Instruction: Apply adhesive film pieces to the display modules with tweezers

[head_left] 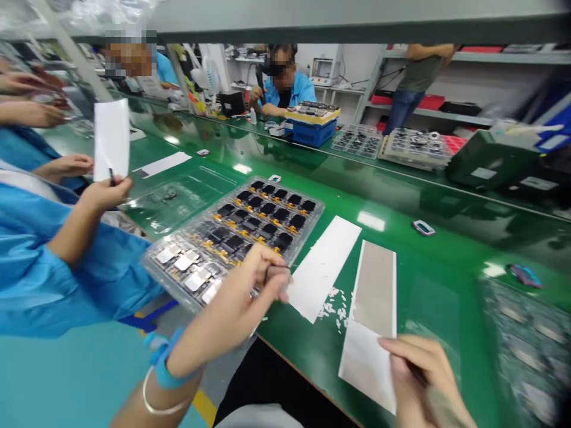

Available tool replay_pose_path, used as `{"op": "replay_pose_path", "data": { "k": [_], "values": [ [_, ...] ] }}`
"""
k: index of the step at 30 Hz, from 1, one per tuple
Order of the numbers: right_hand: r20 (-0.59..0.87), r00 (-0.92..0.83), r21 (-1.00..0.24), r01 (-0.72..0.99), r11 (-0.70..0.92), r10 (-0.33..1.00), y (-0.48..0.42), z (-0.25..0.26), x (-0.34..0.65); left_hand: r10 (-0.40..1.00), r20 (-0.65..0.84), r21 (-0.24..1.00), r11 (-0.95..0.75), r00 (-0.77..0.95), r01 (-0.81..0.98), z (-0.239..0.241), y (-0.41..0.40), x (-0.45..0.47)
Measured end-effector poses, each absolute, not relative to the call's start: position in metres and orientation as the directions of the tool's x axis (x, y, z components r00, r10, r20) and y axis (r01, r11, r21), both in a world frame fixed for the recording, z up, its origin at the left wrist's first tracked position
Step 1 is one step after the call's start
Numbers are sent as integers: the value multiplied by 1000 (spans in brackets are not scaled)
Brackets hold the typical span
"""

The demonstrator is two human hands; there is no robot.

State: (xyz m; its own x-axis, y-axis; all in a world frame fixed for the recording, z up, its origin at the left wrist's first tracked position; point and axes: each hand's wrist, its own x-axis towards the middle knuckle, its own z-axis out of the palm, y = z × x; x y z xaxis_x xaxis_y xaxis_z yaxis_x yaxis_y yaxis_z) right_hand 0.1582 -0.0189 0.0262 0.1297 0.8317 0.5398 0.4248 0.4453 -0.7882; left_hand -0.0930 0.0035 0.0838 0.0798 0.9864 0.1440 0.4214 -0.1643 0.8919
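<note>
Left hand [234, 303] pinches a dark piece [277, 274]; right hand [422, 374] grips a white strip [366, 368].

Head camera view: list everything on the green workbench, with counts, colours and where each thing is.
clear tray of modules: 1, clear with black modules, bench centre
white sheet: 1, white, right of the tray
grey-and-white sheet: 1, grey and white, nearer, at the right
paper flakes: several, white, beside the white sheet
small card: 1, pink and grey, further right
blue crate: 1, blue under a yellow top, far bench
co-worker's hand: 1, bare, left, beside a white card
left hand: 1, blue wristband, pinching a small dark piece at the tray's edge
right hand: 1, on the grey-and-white sheet's edge
</note>
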Motion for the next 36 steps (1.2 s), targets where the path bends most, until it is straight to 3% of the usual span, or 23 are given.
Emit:
{"op": "replay_pose_path", "data": {
  "k": [2, 6, 11, 25, 27, 30, 33, 36],
  "values": [
    [598, -5, -686, 513, 516, 801, -19, 47, 145, 984, 83, 966, -118, 157, 230, 73, -8, -61],
    [692, -247, -465, 567, 680, 678, -10, 61, 142, 963, -4, 996, -20, 271, 86, 56, -13, -27],
    [692, -274, -393, 633, 667, 668, -3, 50, 154, 936, -43, 999, 51, 350, -14, 37, -7, -17],
    [615, -415, -215, 730, 649, 671, 4, 35, 156, 931, 56, 987, -107, 362, 123, 24, 5, -11],
    [573, -398, -271, 733, 624, 717, 5, 38, 155, 931, 49, 988, -100, 362, 121, 23, 6, -11],
    [466, -258, -514, 700, 496, 846, 12, 42, 159, 935, 25, 996, -52, 353, 69, 20, 3, -12],
    [222, -135, -762, 594, 258, 966, 23, 44, 164, 932, -18, 999, 30, 362, -29, 17, -2, -12],
    [37, -156, -868, 484, 109, 987, 34, 40, 166, 930, -36, 994, 73, 367, -87, 14, -4, -13]
  ]
}}
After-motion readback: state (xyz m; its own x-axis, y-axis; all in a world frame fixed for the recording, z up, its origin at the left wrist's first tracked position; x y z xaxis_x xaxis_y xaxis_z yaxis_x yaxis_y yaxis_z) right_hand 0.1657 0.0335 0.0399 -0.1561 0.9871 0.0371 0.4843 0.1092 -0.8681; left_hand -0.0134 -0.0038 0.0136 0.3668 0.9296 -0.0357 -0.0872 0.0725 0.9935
